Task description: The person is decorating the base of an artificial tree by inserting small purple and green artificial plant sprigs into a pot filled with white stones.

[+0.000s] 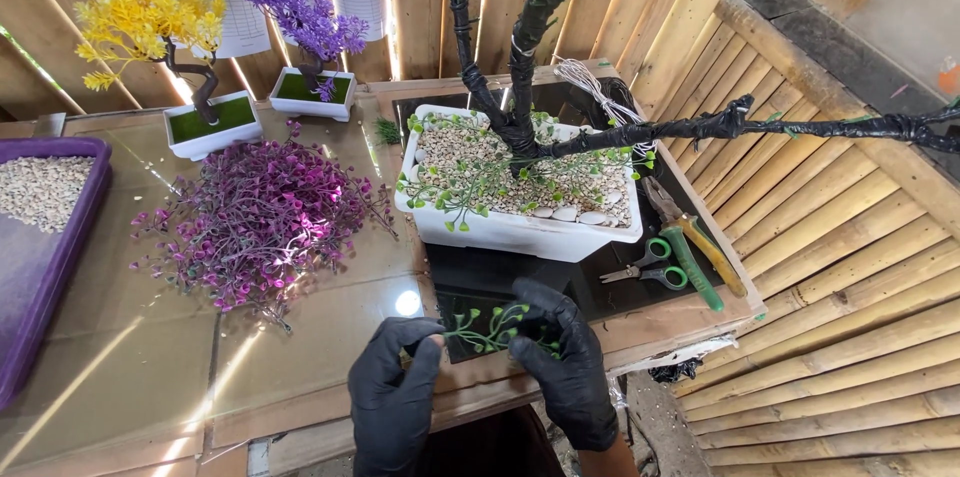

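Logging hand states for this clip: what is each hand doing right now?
Left hand: pinching the green sprig.
Right hand: closed on the same sprig.

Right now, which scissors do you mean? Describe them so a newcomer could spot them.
Start at the big white planter holding the black tree. Just right of its front corner, on the dark board, lie small scissors; their green ring handles set them apart from the long green-and-yellow pliers beside them.

Likely craft workshop: artificial bonsai trees (300, 17), scissors (648, 267).

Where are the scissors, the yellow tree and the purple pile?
Scissors (648, 267), head view, on the pivot by the green handles.
Yellow tree (140, 5), head view, on its foliage.
Purple pile (262, 217), head view, on its middle.
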